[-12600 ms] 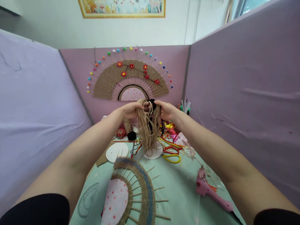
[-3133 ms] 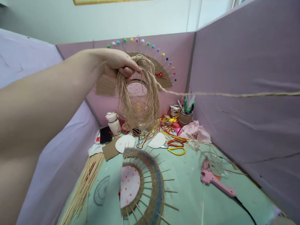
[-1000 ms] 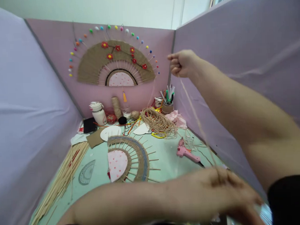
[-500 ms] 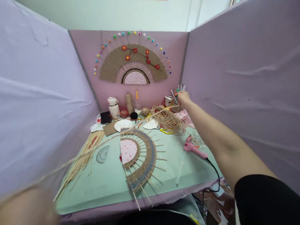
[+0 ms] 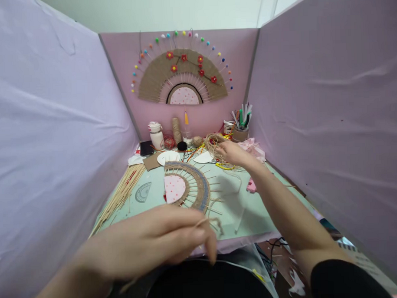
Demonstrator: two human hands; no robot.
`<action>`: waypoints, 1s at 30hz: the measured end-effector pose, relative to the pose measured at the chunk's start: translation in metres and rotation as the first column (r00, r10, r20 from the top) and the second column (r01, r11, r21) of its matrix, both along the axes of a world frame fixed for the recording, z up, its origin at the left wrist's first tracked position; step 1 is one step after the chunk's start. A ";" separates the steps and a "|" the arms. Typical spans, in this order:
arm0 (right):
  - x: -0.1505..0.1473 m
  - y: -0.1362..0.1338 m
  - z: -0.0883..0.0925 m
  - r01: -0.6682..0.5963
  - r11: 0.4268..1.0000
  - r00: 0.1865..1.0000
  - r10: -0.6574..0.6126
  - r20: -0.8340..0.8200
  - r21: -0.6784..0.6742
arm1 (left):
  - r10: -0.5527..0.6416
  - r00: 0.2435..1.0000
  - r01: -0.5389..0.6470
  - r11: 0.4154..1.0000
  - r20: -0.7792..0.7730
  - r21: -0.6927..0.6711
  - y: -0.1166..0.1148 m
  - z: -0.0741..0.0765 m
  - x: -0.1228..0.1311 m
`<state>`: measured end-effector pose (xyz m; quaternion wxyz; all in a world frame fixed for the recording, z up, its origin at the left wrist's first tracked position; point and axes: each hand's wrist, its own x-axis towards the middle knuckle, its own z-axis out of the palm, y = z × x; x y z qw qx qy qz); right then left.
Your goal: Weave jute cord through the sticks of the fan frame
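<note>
My left hand (image 5: 165, 235) is close in front, over the near table edge, with a strand of jute twine (image 5: 217, 222) pinched between thumb and fingers. Farther off, my right hand (image 5: 233, 153) lies at the loose coil of twine (image 5: 214, 140), its fingers curled on the strands. Partly behind my left hand is a half-round woven fan (image 5: 201, 186) with thin sticks fanning out and a pink dotted centre (image 5: 174, 188). A pink glue gun (image 5: 251, 185) is mostly hidden by my right forearm.
Bamboo sticks (image 5: 123, 190) and a protractor (image 5: 143, 192) lie at left. A white bottle (image 5: 157, 136), twine spool (image 5: 176, 130) and tool jar (image 5: 241, 133) stand at the back. A finished fan (image 5: 183, 75) hangs on the pink board. Lilac cloth walls (image 5: 314, 97) flank the table.
My right hand has come from the tool jar down and left to the twine coil. My left hand has moved from the lower left to the middle. The twine stretched across has slackened.
</note>
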<state>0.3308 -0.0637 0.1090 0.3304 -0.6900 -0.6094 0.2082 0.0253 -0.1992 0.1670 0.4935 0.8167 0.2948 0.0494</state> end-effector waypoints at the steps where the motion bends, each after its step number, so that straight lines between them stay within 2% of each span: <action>1: -0.014 -0.019 0.005 -0.193 0.976 0.976 0.201 -0.081 0.098 | -0.031 0.999 0.031 1.000 -0.010 0.000 0.013 0.003 0.021; 2: -0.027 -0.039 0.009 -0.368 0.909 0.900 0.401 -0.171 0.196 | -0.066 0.998 0.066 0.998 -0.015 0.007 0.026 0.003 0.041; 3: -0.039 -0.060 0.010 -0.505 0.826 0.790 0.559 -0.253 0.249 | -0.057 0.998 0.058 0.998 -0.003 0.021 0.036 0.001 0.056; 4: -0.049 -0.079 0.010 -0.613 0.747 0.682 0.665 -0.304 0.258 | -0.028 1.000 0.028 0.999 0.005 0.037 0.044 -0.004 0.067; 5: -0.057 -0.096 0.007 -0.663 0.708 0.627 0.703 -0.336 0.244 | -0.003 1.000 0.002 0.999 0.026 0.041 0.050 -0.009 0.072; 8: -0.061 -0.124 -0.009 -0.593 0.794 0.712 0.594 -0.375 0.131 | 0.072 0.996 -0.072 0.997 0.044 -0.006 0.055 -0.028 0.064; 10: -0.050 -0.127 -0.020 -0.458 0.880 0.812 0.472 -0.342 0.126 | 0.133 0.990 -0.132 0.991 0.036 -0.024 0.055 -0.039 0.049; 12: -0.034 -0.123 -0.027 -0.276 0.944 0.896 0.321 -0.307 0.182 | 0.216 0.976 -0.215 0.976 0.034 -0.036 0.054 -0.048 0.036; 14: -0.019 -0.117 -0.034 -0.148 0.966 0.943 0.202 -0.265 0.211 | 0.296 0.954 -0.292 0.954 0.039 -0.073 0.055 -0.056 0.027; 16: -0.009 -0.114 -0.042 -0.095 0.974 0.975 0.132 -0.177 0.206 | 0.355 0.933 -0.350 0.933 0.054 -0.083 0.057 -0.063 0.022; 18: -0.002 -0.111 -0.052 -0.015 0.978 0.998 0.026 -0.053 0.208 | 0.411 0.908 -0.409 0.912 0.084 -0.038 0.060 -0.070 0.020; 21: 0.001 -0.110 -0.066 0.117 0.980 0.980 -0.141 0.141 0.163 | 0.477 0.870 -0.486 0.871 0.123 0.062 0.062 -0.082 0.021; 23: -0.004 -0.112 -0.071 0.099 0.990 0.961 -0.121 0.250 0.100 | 0.492 0.861 -0.506 0.851 0.126 0.136 0.059 -0.090 0.026; 25: -0.018 -0.117 -0.069 0.009 0.992 0.963 -0.043 0.264 0.127 | 0.468 0.876 -0.483 0.853 0.119 0.199 0.053 -0.098 0.036; 27: -0.039 -0.126 -0.064 -0.117 0.969 0.983 0.083 0.162 0.217 | 0.397 0.912 -0.411 0.883 0.106 0.228 0.045 -0.104 0.047; 28: -0.051 -0.131 -0.061 -0.198 0.954 0.980 0.185 0.079 0.225 | 0.368 0.925 -0.379 0.895 0.092 0.236 0.040 -0.106 0.051; 30: -0.073 -0.140 -0.058 -0.381 0.910 0.914 0.398 -0.086 0.162 | 0.363 0.928 -0.374 0.893 0.089 0.250 0.034 -0.109 0.058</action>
